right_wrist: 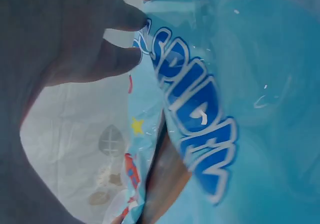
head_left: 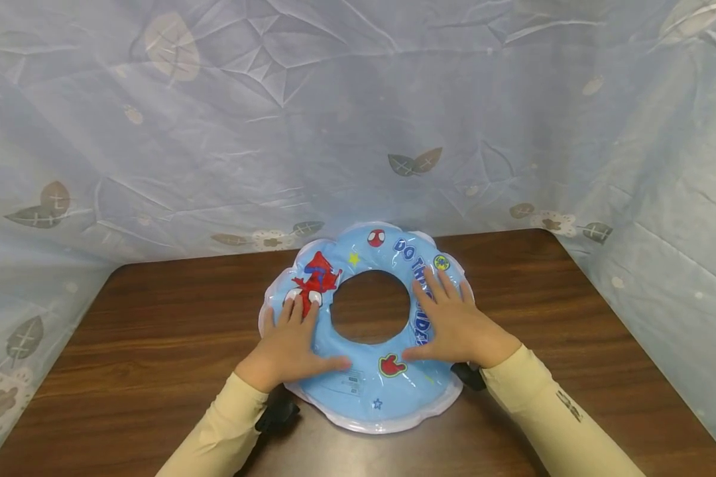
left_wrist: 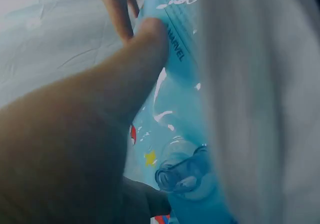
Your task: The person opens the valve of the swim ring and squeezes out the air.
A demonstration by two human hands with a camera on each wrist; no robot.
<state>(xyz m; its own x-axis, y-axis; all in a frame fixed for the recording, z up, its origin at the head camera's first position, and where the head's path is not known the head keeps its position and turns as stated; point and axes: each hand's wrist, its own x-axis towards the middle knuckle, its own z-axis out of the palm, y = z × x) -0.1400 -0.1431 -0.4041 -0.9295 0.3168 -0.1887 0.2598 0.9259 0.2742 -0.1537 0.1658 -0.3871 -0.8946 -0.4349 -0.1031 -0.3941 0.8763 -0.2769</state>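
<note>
Two hands lie flat on a blue inflatable swim ring (head_left: 366, 331) in the head view: the left hand (head_left: 289, 344) on its left arc, the right hand (head_left: 453, 324) on its right arc, fingers straight and spread, gripping nothing. The ring rests flat on the brown table (head_left: 573, 344), directly under both palms, its hole between them. A pale leaf-print sheet (head_left: 334, 119) hangs behind, well apart.

Left wrist view: the left hand's thumb (left_wrist: 145, 44) presses the ring's blue skin (left_wrist: 180, 104); a clear valve (left_wrist: 182, 171) sits just beside it.

Right wrist view: extended fingers (right_wrist: 115, 59) touch the lettered surface (right_wrist: 200, 119), nothing blocking.
</note>
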